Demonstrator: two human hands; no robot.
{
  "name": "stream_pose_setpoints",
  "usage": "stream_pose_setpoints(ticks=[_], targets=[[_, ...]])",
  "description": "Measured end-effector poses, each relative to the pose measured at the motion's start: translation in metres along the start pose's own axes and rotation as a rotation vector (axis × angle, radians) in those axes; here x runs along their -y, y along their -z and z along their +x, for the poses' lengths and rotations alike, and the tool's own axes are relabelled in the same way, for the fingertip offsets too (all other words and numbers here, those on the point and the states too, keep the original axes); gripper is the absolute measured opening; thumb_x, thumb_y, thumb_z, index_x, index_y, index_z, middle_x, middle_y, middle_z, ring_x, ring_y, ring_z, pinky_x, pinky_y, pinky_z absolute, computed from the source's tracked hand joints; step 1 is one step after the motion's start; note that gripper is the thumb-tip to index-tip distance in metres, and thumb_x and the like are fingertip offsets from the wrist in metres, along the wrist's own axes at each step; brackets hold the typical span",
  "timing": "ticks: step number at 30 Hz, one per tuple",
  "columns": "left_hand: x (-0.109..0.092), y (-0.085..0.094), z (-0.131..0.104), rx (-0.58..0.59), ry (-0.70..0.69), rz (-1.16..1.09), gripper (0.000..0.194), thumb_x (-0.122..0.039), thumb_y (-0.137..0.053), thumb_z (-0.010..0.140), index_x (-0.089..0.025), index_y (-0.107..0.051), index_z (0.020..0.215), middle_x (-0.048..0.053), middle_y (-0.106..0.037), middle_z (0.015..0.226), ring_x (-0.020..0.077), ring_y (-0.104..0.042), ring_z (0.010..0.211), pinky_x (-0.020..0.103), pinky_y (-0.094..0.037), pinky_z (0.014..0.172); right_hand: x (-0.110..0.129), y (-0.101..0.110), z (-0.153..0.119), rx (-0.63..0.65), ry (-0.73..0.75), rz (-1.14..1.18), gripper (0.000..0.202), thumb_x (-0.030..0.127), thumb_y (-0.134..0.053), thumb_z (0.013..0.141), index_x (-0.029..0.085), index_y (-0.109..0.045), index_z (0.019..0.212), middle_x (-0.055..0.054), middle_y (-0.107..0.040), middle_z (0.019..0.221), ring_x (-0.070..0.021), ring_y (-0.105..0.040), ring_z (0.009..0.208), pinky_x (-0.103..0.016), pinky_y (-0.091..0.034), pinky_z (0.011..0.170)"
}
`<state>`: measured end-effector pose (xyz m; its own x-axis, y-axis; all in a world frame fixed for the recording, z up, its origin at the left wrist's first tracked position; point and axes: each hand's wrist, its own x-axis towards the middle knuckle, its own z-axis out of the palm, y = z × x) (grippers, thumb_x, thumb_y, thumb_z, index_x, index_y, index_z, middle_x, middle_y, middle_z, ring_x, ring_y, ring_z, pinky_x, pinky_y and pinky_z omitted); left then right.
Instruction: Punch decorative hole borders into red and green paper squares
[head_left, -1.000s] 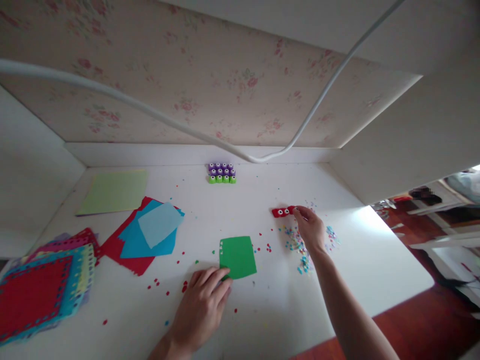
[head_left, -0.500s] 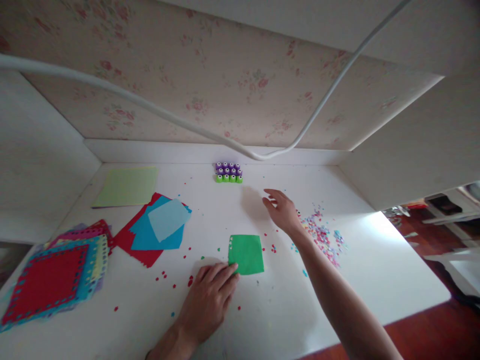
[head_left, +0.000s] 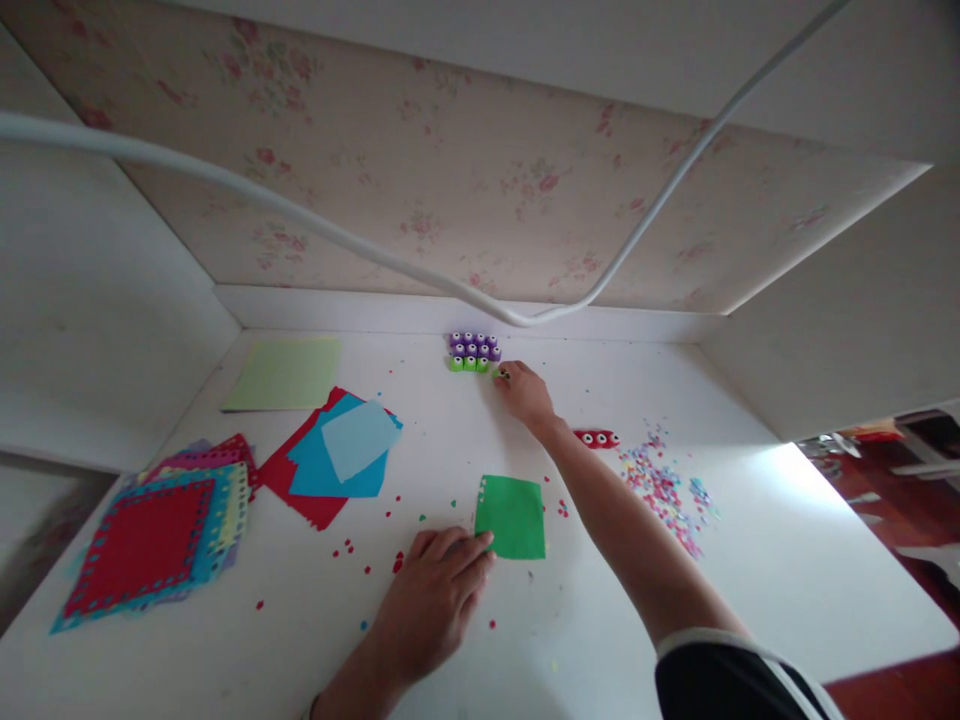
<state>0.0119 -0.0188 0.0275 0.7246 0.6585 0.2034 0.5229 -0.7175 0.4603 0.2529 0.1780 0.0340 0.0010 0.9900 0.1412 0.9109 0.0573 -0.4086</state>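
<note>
My left hand (head_left: 442,590) lies on the white table with its fingers extended, the fingertips on the lower left corner of a green paper square (head_left: 511,518). Small notches run along the square's upper left edge. At the back of the table my right hand (head_left: 523,390) pinches a small green punch, just right of the block of punches. That block has purple punches (head_left: 472,350) in the rear rows and green punches (head_left: 470,365) in front. Red punches (head_left: 597,439) stand in a row behind my right forearm, partly hidden by it.
Stacked punched sheets (head_left: 150,540) lie at the left, near red and blue papers (head_left: 307,455) and a pale green sheet (head_left: 283,375). Colourful confetti (head_left: 664,490) is heaped at the right. A white cable (head_left: 360,237) hangs across the view above the table.
My right hand has moved left and back to the punches, and its fingers have closed on a green one, now apart from the block. The view has shifted slightly. My left hand stays on the green square.
</note>
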Motion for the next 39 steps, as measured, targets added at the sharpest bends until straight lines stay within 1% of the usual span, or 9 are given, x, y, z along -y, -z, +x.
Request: stream_pose_setpoints(ticks=[5, 10, 15, 18, 23, 26, 29, 32, 39], targets=[[0.000, 0.001, 0.001, 0.017, -0.009, 0.004, 0.033, -0.021, -0.055, 0.093, -0.030, -0.062, 0.124, -0.001, -0.064, 0.132, 0.0221, -0.057, 0.110, 0.042, -0.045, 0.091, 0.013, 0.005, -0.049, 0.120, 0.174, 0.096, 0.029, 0.016, -0.056, 0.090, 0.022, -0.065, 0.117, -0.002, -0.071, 0.114, -0.0170, -0.068, 0.100, -0.027, -0.051, 0.092], [-0.002, -0.003, -0.001, -0.064, 0.013, -0.065, 0.030, -0.017, -0.053, 0.093, -0.029, -0.068, 0.117, 0.002, -0.069, 0.122, 0.0226, -0.059, 0.108, 0.043, -0.048, 0.091, 0.029, 0.013, -0.112, 0.189, 0.406, 0.178, 0.044, 0.012, -0.048, 0.093, 0.027, -0.055, 0.134, -0.003, -0.061, 0.133, -0.0180, -0.060, 0.119, -0.033, -0.049, 0.101], [0.010, 0.000, 0.009, -0.163, 0.113, -0.156, 0.028, -0.015, -0.049, 0.095, -0.024, -0.065, 0.116, 0.006, -0.069, 0.115, 0.0204, -0.062, 0.104, 0.039, -0.052, 0.091, 0.016, 0.026, -0.161, 0.000, 0.180, 0.085, 0.047, 0.033, -0.055, 0.095, 0.024, -0.047, 0.141, -0.012, -0.056, 0.137, -0.0280, -0.053, 0.125, -0.049, -0.048, 0.102], [0.026, 0.005, 0.030, -0.229, 0.205, -0.122, 0.026, -0.020, -0.049, 0.096, -0.022, -0.061, 0.119, 0.008, -0.066, 0.116, 0.0212, -0.061, 0.108, 0.040, -0.051, 0.095, 0.001, 0.026, -0.189, 0.010, 0.121, -0.020, 0.051, 0.042, -0.061, 0.091, 0.020, -0.053, 0.137, -0.016, -0.053, 0.138, -0.0351, -0.049, 0.127, -0.058, -0.046, 0.102], [0.047, 0.004, 0.074, -0.189, 0.192, -0.044, 0.041, -0.020, -0.056, 0.092, -0.018, -0.050, 0.132, 0.010, -0.061, 0.128, 0.0246, -0.056, 0.118, 0.044, -0.048, 0.100, -0.008, 0.020, -0.214, 0.030, 0.160, 0.040, 0.040, 0.034, -0.060, 0.093, 0.023, -0.058, 0.130, -0.013, -0.053, 0.139, -0.0332, -0.047, 0.131, -0.060, -0.036, 0.111], [0.052, 0.000, 0.088, -0.162, 0.161, -0.022, 0.037, -0.017, -0.058, 0.091, -0.018, -0.055, 0.127, 0.010, -0.063, 0.125, 0.0251, -0.057, 0.115, 0.045, -0.049, 0.099, -0.006, 0.019, -0.217, 0.004, 0.063, 0.236, 0.029, 0.032, -0.059, 0.093, 0.026, -0.063, 0.121, -0.010, -0.058, 0.134, -0.0303, -0.054, 0.124, -0.054, -0.044, 0.107], [0.056, -0.002, 0.088, -0.188, 0.156, -0.055, 0.029, -0.016, -0.059, 0.090, -0.019, -0.061, 0.119, 0.008, -0.068, 0.115, 0.0237, -0.061, 0.107, 0.042, -0.051, 0.096, -0.003, 0.019, -0.220, -0.010, -0.175, 0.575, 0.033, 0.039, -0.061, 0.091, 0.026, -0.058, 0.122, -0.010, -0.066, 0.121, -0.0276, -0.068, 0.100, -0.046, -0.060, 0.084], [0.059, -0.002, 0.076, -0.212, 0.202, -0.132, 0.027, -0.018, -0.062, 0.089, -0.021, -0.062, 0.116, 0.006, -0.071, 0.107, 0.0224, -0.065, 0.101, 0.039, -0.053, 0.090, 0.003, 0.020, -0.219, -0.005, -0.428, 0.984, 0.053, 0.046, -0.067, 0.087, 0.027, -0.045, 0.132, -0.008, -0.070, 0.109, -0.0239, -0.072, 0.078, -0.039, -0.062, 0.065], [0.054, 0.003, 0.045, -0.199, 0.318, -0.250, 0.030, -0.026, -0.070, 0.085, -0.024, -0.063, 0.115, 0.004, -0.073, 0.107, 0.0217, -0.068, 0.097, 0.036, -0.053, 0.087, 0.020, 0.022, -0.202, -0.037, -0.546, 1.246, 0.068, 0.046, -0.076, 0.079, 0.026, -0.043, 0.135, -0.007, -0.073, 0.104, -0.0223, -0.072, 0.077, -0.035, -0.060, 0.067]])
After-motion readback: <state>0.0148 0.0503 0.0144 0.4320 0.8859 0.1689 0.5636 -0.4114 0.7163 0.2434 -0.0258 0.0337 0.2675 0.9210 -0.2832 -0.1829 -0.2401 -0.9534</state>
